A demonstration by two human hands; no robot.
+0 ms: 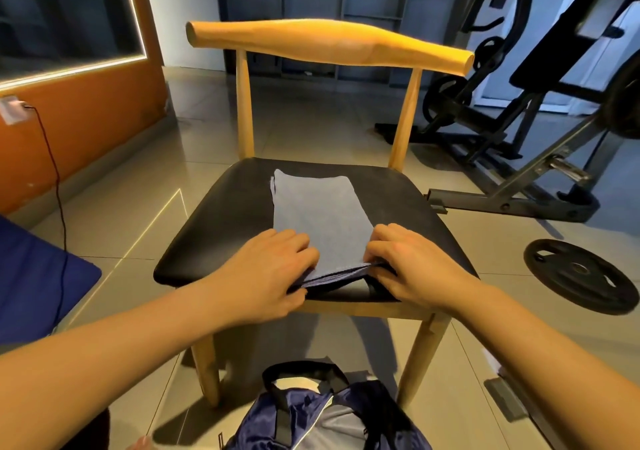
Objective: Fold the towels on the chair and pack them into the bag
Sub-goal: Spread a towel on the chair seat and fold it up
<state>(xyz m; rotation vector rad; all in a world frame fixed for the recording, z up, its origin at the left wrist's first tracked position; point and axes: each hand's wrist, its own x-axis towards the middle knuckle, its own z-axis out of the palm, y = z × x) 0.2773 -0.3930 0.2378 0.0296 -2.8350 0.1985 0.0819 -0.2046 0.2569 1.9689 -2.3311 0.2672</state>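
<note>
Towel [320, 217], grey-blue, folded into a long strip, lay lengthwise on the black seat of the chair [225, 227], near end at the front edge. Blue mat [34, 283] on the floor far left. Left hand [273, 269] had its grip pinched on the towel's near-left corner, thumb under the layers. Right hand [412, 266] had its grip curled round the near-right corner. Bag [311, 422], navy, sat on the floor below the seat front. Weight plate [581, 276] lay flat on the floor far right.

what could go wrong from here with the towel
The left hand and right hand pinch the towel only at its near end, at the seat edge, so the folded layers may slide apart when lifted. The bag below looks slumped with a handle across its opening; the towel may snag.
</note>
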